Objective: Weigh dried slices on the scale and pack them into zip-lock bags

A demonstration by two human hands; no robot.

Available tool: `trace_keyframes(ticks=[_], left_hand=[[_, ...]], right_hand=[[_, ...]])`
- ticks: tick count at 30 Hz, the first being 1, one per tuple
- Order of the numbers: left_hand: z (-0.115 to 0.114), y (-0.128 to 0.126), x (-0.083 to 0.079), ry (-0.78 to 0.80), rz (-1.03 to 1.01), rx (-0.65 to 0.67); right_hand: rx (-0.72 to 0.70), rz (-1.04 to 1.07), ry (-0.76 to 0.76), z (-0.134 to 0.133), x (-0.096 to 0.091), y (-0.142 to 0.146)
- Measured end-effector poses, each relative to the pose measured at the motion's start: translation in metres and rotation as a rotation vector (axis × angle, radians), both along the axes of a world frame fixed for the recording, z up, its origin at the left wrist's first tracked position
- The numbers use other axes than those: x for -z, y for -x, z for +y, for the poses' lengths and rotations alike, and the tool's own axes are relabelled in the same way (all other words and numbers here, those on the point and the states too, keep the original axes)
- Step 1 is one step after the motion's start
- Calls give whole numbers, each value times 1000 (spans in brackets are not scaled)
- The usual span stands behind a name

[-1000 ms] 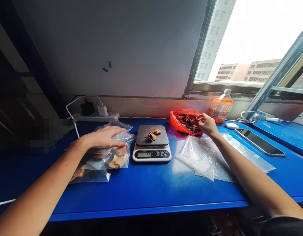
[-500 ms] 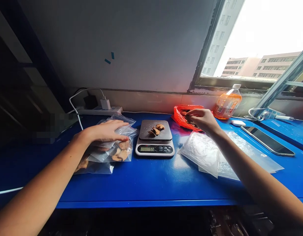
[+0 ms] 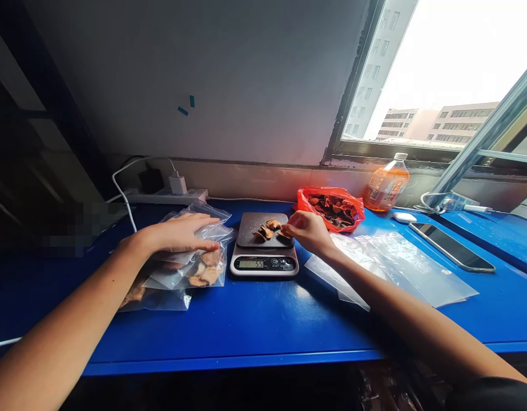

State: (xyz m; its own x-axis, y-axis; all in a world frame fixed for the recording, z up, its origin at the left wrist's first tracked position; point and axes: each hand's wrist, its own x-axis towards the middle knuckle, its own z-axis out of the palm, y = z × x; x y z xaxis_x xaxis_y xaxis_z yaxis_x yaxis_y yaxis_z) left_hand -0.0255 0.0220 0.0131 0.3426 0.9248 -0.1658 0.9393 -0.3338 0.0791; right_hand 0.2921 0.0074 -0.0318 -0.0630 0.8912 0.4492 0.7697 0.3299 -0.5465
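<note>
My left hand (image 3: 181,231) lies flat, fingers stretched out, on a pile of clear zip bags (image 3: 173,279) with brown dried slices inside. To its right stands a digital kitchen scale (image 3: 264,265) whose display seems to read 55. Several dried brown slices (image 3: 265,231) rest on its grey plate. At the plate's right edge my right hand (image 3: 309,231) pinches another dried slice (image 3: 284,234), held at or just over the plate. Behind that hand, a red plastic bag (image 3: 359,216) gapes with many dark dried pieces in it.
Flat clear bags (image 3: 421,274) lie under my right forearm. Farther right are a phone (image 3: 451,246) and a white earbud case (image 3: 404,217). A bottle of orange drink (image 3: 387,184) stands by the window. Behind my left hand sits a power strip (image 3: 160,197) with a white charger and cable.
My right hand has come out of the red bag and moved left to the scale plate with a dried slice. The left hand stays on the filled bags. The view has shifted slightly.
</note>
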Motion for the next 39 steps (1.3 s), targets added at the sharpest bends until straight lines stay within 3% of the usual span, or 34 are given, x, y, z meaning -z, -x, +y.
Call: trace_keyframes(ticks=[4, 7, 10, 13, 16, 18, 26, 32, 35, 39], left_hand=[[0, -2, -1, 2, 10, -11], [-1, -4, -2, 13, 17, -16], [-2, -4, -3, 8, 23, -8], [-3, -4, -3, 0, 35, 3], [-5, -5, -4, 6, 29, 9], [-7, -6, -5, 16, 28, 7], [-8, -7, -5, 20, 33, 20], [-11, -10, -8, 15, 51, 4], [-14, -12, -10, 9, 54, -2], [-12, -10, -8, 6, 39, 8]], right_hand=[[58, -249, -138, -5, -4, 12], [63, -294, -228, 1, -14, 1], [175, -266, -287, 15, -25, -37], [263, -276, -172, 32, -22, -87], [143, -384, -73, 45, -9, -121], [51, -458, -43, 51, -1, -129], [52, -575, -5, 50, 0, -119], [186, -234, -245, 32, -16, -106], [62, -9, -234, 17, -18, -79], [-142, 94, -143, 2, -12, -42]])
